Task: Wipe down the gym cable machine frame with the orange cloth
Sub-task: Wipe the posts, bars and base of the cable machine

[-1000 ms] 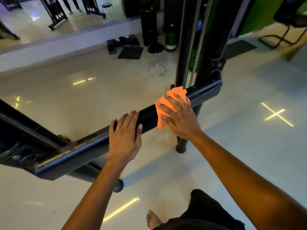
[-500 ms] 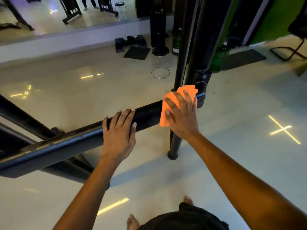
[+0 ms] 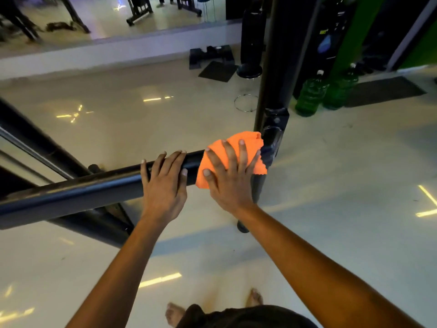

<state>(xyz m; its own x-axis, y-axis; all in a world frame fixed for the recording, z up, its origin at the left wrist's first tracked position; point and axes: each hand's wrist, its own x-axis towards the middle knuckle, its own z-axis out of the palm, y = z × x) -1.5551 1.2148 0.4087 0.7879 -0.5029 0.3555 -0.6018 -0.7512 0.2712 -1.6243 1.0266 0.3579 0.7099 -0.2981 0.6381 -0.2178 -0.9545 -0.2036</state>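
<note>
Head view: right hand lay flat w/ fingers spread over the orange cloth, pressing it onto the horizontal bar of the cable machine frame, right at the joint where bar met the upright post; the hand was splayed, not curled round, so the cloth was pinned by palm pressure rather than gripped. Left hand rested just beside it on the same bar, fingers draped over the top and thumb on the near side — a loose brace, holding nothing else. Risks, as judged: the cloth, only pressed, could slide off the rounded bar and drop to the floor if pressure eased; its bunched far edge lay against the bracket and could snag on the bolted hardware there; fingertips near that bracket could get nicked or pinched; bare feet on glossy tile suggested a slip if the person leaned hard on the bar. Materials: bar and post were black painted metal, smooth, semi-gloss, the bar approx. tubular w/ a soft highlight along its top; cloth looked like a soft napped fabric, crumpled, w/ a ragged lower edge; floor was pale polished tile reflecting ceiling lights; two green translucent bottles stood well apart, behind the post.
</note>
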